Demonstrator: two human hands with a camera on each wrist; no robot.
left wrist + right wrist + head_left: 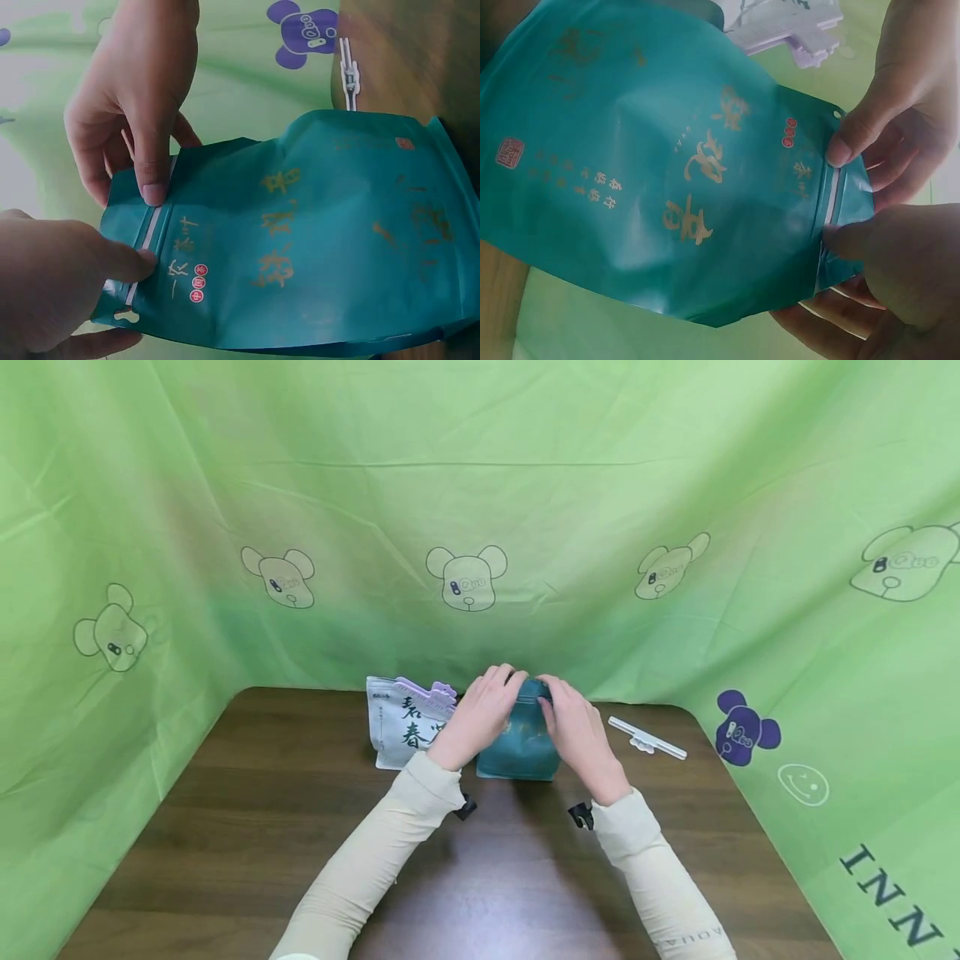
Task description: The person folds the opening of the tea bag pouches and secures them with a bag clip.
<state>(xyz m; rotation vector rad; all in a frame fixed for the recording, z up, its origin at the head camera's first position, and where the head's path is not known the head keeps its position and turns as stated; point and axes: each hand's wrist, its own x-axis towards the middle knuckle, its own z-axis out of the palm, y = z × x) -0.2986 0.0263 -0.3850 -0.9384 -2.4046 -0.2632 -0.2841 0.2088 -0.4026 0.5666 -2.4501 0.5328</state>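
A teal tea pouch (517, 747) with gold lettering stands upright on the table, gripped near its top by both hands. My left hand (480, 710) pinches the left side of its seal strip, thumb in front and fingers behind. On the right side my right hand (576, 722) pinches the same strip in the same way. The pale seal strip (155, 223) runs across the pouch between the two thumbs. In the right wrist view, the thumb (844, 150) of the left hand presses on one end of the strip. Fingers behind the pouch are partly hidden.
Left of the teal pouch stands a white pouch (401, 731) with dark lettering, a purple sealing clip (427, 695) across its top. A white sealing clip (647, 738) lies on the wooden table (300, 827) at the right. Green cloth (465, 502) hangs behind and at both sides.
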